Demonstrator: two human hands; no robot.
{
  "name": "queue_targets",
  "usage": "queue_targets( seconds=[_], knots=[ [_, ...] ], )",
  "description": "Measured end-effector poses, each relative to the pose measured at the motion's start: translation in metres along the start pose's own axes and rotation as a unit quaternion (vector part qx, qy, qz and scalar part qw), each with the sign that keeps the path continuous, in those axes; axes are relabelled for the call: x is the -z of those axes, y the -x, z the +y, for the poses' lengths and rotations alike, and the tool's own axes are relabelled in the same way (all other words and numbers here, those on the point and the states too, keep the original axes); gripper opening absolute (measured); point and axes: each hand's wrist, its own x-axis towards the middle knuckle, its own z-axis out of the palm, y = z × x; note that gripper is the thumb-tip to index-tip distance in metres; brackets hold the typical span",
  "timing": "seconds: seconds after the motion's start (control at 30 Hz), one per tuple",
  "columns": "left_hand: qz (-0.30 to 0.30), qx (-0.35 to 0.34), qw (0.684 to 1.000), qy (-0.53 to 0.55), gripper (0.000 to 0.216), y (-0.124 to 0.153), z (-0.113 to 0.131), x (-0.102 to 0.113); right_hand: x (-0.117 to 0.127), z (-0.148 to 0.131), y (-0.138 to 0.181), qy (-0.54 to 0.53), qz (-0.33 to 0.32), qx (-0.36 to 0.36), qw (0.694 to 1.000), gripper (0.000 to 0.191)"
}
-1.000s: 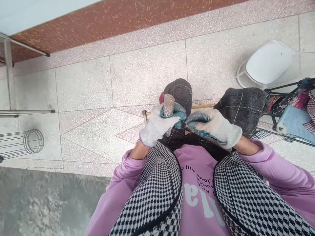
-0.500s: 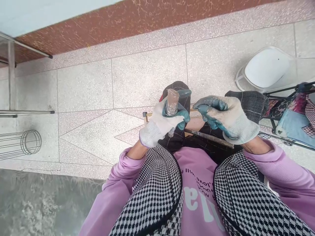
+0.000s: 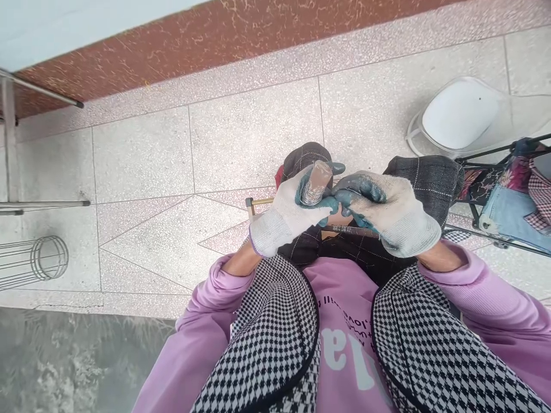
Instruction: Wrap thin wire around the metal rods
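Observation:
Both my hands wear white knit gloves with teal-coated fingers. My left hand [image 3: 287,215] is closed round a small spool [image 3: 315,182] with a pinkish end and shiny wire wound on it, held tilted above my knees. My right hand [image 3: 394,213] has its curled fingertips against the spool and the left fingers; what they pinch, if anything, is too small to see. A thin dark rod [image 3: 357,231] lies across my lap under the right hand. A thin brass-coloured bar [image 3: 260,202] runs behind the hands.
I sit over a speckled tiled floor [image 3: 241,143]. A white stool [image 3: 460,115] stands at the right, next to a folding frame with patterned cloth [image 3: 512,206]. A wire cage [image 3: 34,261] and metal legs [image 3: 43,203] are at the left.
My right hand lifted off my lap, then came left until its fingertips met the spool. The left hand tilted the spool to the right and raised it a little.

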Motion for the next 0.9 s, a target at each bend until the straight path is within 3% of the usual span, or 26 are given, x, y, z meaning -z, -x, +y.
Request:
queue_targets(
  seconds=[0.13, 0.43, 0.57, 0.73, 0.83, 0.9],
  knots=[
    [-0.002, 0.019, 1.000, 0.006, 0.045, 0.003, 0.001, 0.001, 0.002, 0.003, 0.000, -0.003, -0.016, 0.005, 1.000, 0.013],
    [-0.012, -0.008, 1.000, -0.014, 0.042, 0.009, -0.010, 0.000, -0.003, 0.009, -0.001, -0.004, -0.011, 0.007, 1.000, 0.011],
    [-0.009, 0.025, 0.999, -0.034, 0.033, 0.008, -0.010, 0.001, -0.003, 0.007, -0.001, 0.011, -0.012, 0.019, 1.000, 0.014],
    [-0.014, 0.087, 0.996, -0.027, 0.006, 0.008, -0.002, 0.001, -0.005, 0.012, 0.001, 0.033, 0.019, 0.006, 0.999, 0.016],
    [-0.008, 0.095, 0.995, -0.042, 0.008, 0.009, -0.002, 0.002, -0.006, 0.014, 0.002, 0.038, 0.040, -0.009, 0.998, 0.015],
    [0.003, 0.082, 0.996, -0.046, 0.013, 0.010, -0.004, 0.002, -0.005, 0.015, 0.001, 0.039, 0.019, 0.003, 0.999, 0.019]
  ],
)
